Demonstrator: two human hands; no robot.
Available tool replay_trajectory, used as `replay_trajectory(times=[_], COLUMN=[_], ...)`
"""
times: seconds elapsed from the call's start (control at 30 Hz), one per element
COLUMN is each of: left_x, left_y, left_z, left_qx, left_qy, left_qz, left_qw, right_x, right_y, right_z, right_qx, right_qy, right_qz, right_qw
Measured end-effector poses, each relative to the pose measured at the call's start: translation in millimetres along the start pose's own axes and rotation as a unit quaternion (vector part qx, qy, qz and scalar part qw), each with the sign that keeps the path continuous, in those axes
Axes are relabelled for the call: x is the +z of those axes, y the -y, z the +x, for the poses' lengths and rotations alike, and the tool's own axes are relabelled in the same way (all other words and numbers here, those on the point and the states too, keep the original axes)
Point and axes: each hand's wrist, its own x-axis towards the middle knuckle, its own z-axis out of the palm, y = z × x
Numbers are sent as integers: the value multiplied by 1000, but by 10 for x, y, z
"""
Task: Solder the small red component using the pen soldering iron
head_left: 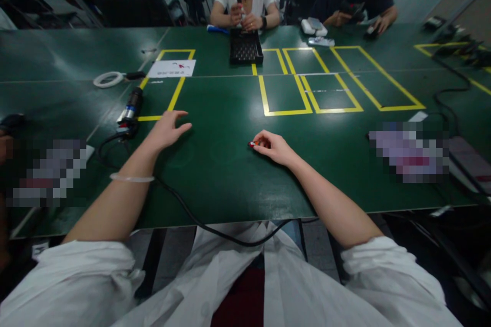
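My left hand (171,128) is over the green table, thumb and fingers apart with nothing between them. Beside it, on the left, lies a black cylindrical device (132,106) with a blue and silver band and a cable. My right hand (273,146) rests low on the table, its fingers closed round a small red and black piece (251,144); most of that piece is hidden by the fingers, and its kind is too small to tell. A white sheet of paper (164,68) with small red and dark marks lies beyond my left hand.
Yellow tape outlines (287,112) mark the green table (215,173). A black tray (246,56) stands across the table before a person in white holding a red and black tool. A black cable (230,239) hangs off the front edge. A white coil (108,79) lies left.
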Motion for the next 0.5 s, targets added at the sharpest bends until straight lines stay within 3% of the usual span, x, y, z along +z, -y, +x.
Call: replay_trajectory(times=[0.07,0.13,0.23,0.33,0.5], left_x=[-215,-397,-574,-654,-679], left_y=[333,624,945,1109,1130], left_z=[29,34,30,28,-22], left_qx=[-51,-145,-250,-271,-245], left_qy=[-45,-55,6,62,48], left_qz=[131,209,263,282,273], left_qw=[989,966,932,918,929], right_x=[0,1,5,8,6], right_y=[0,5,9,6,-7], right_z=[-2,-5,-7,-6,2], right_qx=[0,-1,0,0,-6], right_qy=[1,1,-3,-7,-5], right_qz=[0,-1,-6,-11,-23], right_qw=[1000,1000,1000,1000,1000])
